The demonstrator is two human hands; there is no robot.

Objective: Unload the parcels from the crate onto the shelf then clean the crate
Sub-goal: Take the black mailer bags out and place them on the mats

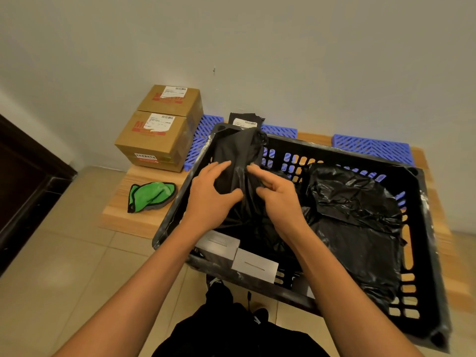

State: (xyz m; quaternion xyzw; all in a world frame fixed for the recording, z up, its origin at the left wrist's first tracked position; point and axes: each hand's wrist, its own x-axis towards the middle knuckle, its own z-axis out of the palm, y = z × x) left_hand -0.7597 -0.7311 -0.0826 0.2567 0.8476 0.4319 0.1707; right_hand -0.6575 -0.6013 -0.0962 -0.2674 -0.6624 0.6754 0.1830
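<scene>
Where the person stands at the near edge of the low wooden table [144,222], dark trousers [231,333] show at the bottom of the view and both bare forearms reach forward into the black crate [422,228]. Two grey flat boxes [255,264] lie side by side against the crate's near wall, one just beside the other. Beyond them the left hand [208,197] and the right hand [278,199] meet on a black bagged parcel [237,155] that leans upright in the crate's far left corner; the left grip is curled around its left side with the thumb pressed into the plastic, and the right grip pinches a fold of the same bag between thumb and fingers. A second, larger black plastic parcel [355,222] lies flat across the right part of the crate floor, apart from both hands. Left of the crate, near the table's left edge, a crumpled green cloth [152,195] with a dark border rests on the bare wood. Farther back, at the far left corner, two brown cardboard boxes [159,132] sit one behind the other, each with a white label on top. Blue slatted panels [371,148] lie along the far edge behind the crate, and a black labelled parcel [244,121] rests there against the pale wall [257,47].
</scene>
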